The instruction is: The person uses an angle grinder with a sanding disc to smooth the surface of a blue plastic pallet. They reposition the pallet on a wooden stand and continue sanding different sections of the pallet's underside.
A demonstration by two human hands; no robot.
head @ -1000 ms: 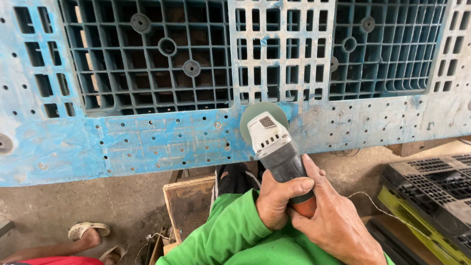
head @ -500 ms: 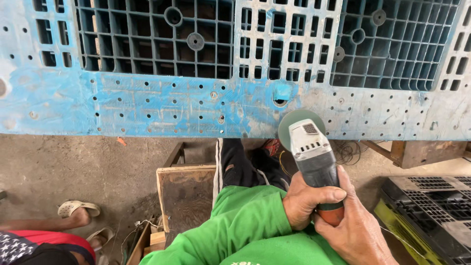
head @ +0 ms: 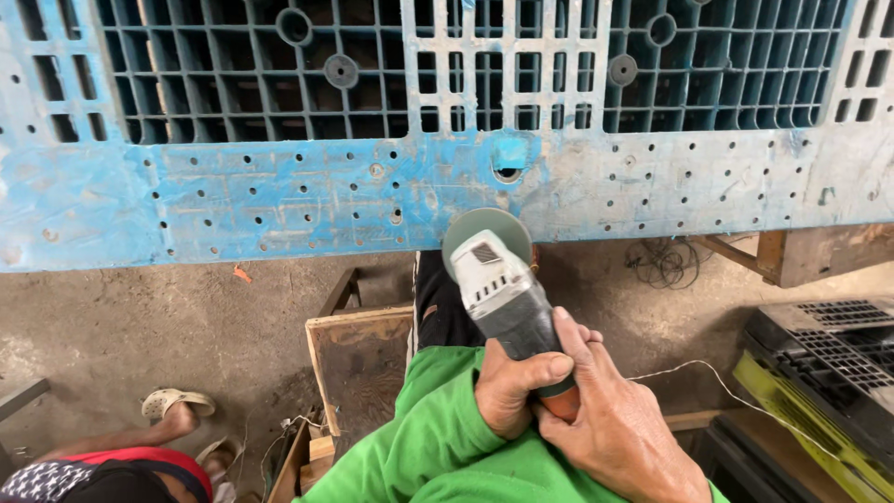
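Observation:
An angle grinder point(head: 498, 284) with a grey-white head and a round green-grey disc points up at the lower edge of a worn blue plastic pallet point(head: 279, 200). My left hand point(head: 512, 387), in a green sleeve, wraps the grinder's dark body. Just behind it, my right hand point(head: 619, 428) grips the rear of the tool. The disc sits just below the pallet's edge, under a small round hole with a blue tab point(head: 508, 158). Whether the disc touches the pallet I cannot tell.
A wooden frame point(head: 358, 359) stands below on the concrete floor. Another person's sandalled foot point(head: 172, 405) and red clothing are at lower left. Black and yellow-green pallets point(head: 819, 373) lie at right, near a wooden beam point(head: 819, 251). A thin white cord point(head: 708, 373) trails right.
The view shifted, so the grinder now sits more to the centre. Its disc rose a little, closer to the pallet's lower edge below the hole. Both hands kept their grip.

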